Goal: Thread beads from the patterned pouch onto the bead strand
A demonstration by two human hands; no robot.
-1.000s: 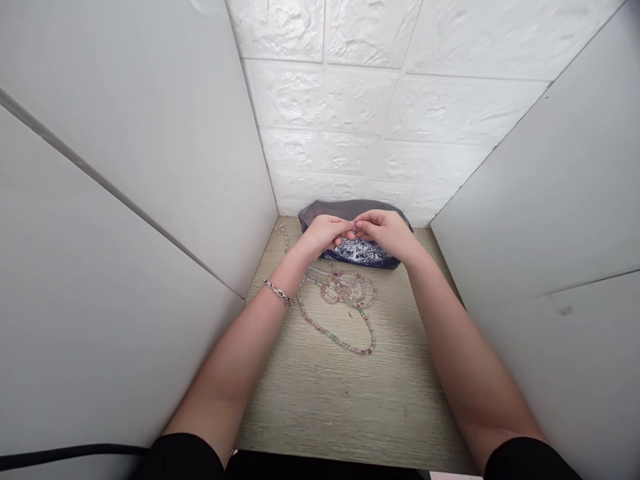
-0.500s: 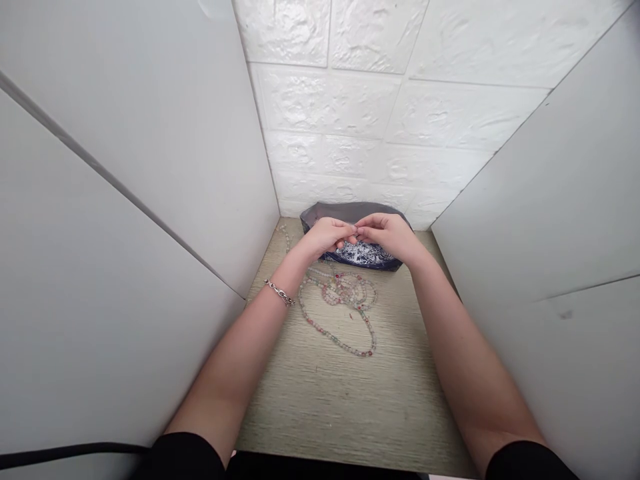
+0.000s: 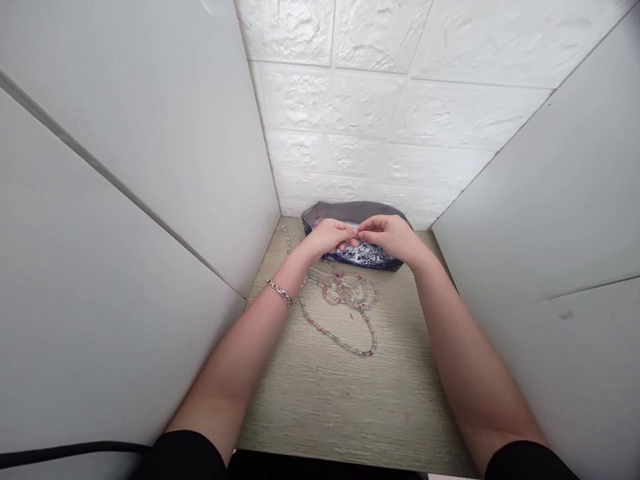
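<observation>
Fingertips (image 3: 350, 230) of the left hand (image 3: 327, 237) and the right hand (image 3: 393, 237) meet in a close pinch above a navy patterned pouch (image 3: 363, 255); both hands are closed to thumb and forefinger, the other fingers curled loosely beneath; whatever lies between the tips is too fine to make out, so what they grip cannot be told. The pouch sits at the back of the tabletop (image 3: 345, 407), its grey lining (image 3: 345, 212) showing behind the hands; a long beaded strand (image 3: 340, 340) of pale, pink and green beads with red accents lies in loose, overlapping loops just in front of it, and one length runs up beside the left hand toward the left wall. Work this fine seems best done with the fingertips kept close together and the wrists steady, the strand left slack so that its weight does not drag on the pinch; raised hands also keep the loops below from snagging. Both forearms reach forward and inward from the black sleeves (image 3: 185, 457), converging in a narrow V, wrists slightly bent and held clear of the tabletop; a silver chain bracelet (image 3: 281, 292) circles the left wrist. White side panels (image 3: 125, 187) and a white embossed brick-pattern wall (image 3: 380, 113) box in the tabletop; a black cable (image 3: 65, 459) crosses the lower left corner.
</observation>
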